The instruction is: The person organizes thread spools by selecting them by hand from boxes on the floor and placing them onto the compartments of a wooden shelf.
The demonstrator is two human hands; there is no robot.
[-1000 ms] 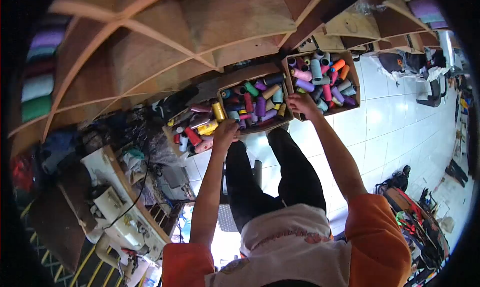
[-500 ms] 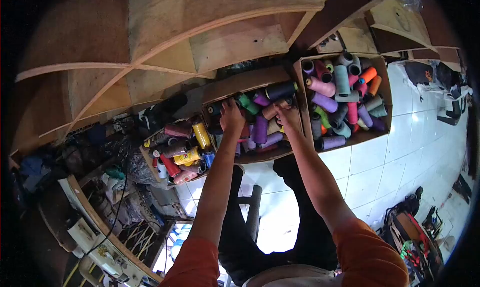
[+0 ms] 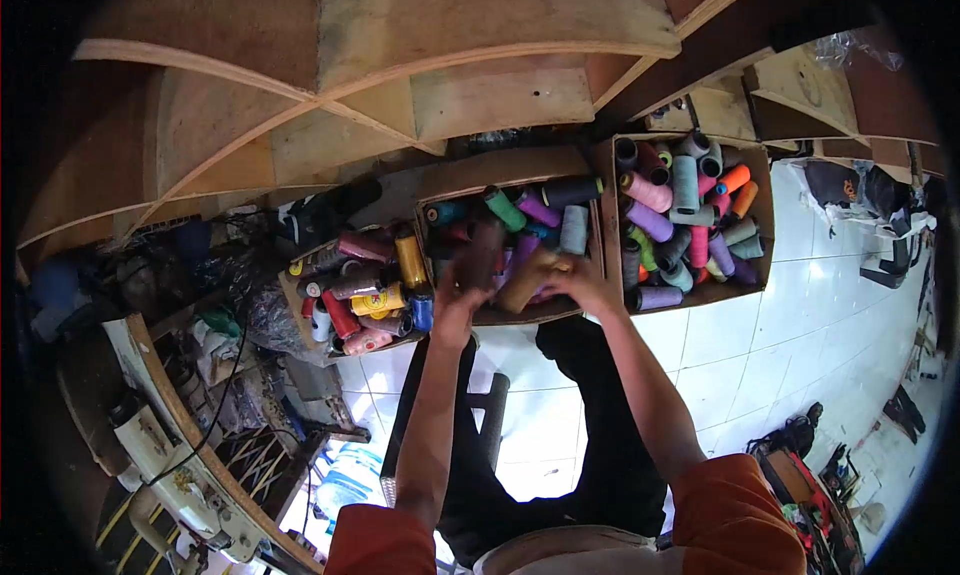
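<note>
Plywood shelving with pale, curved edges (image 3: 500,50) ran above a glossy white tiled floor (image 3: 720,355). At far left stood a cream-coloured sewing machine (image 3: 152,447). Next came a brown cardboard box of mixed thread spools (image 3: 300,310), a shiny golden-yellow spool (image 3: 409,260) leaning near its right edge.

Over the front left corner of the middle cardboard box with a raised back flap (image 3: 500,178), the left hand (image 3: 458,313) had its fingers wrapped round the near end of a dark reddish-brown spool (image 3: 485,255), blurred, its long axis pointing towards the box's back edge. Just to its right, above the front edge, a tan-brown cylindrical spool (image 3: 522,285) slanted between the hands. The fingers of the right hand (image 3: 578,283) gripped its farther, right-hand end, so it lay to their left, its near end aimed at the left hand; whether the two touched could not be told. A pale grey-blue spool (image 3: 574,230) lay by that box's right edge.

Farthest right, a third cardboard box (image 3: 710,297) held heaped spools, a bright orange one (image 3: 735,179) near its back right corner.
</note>
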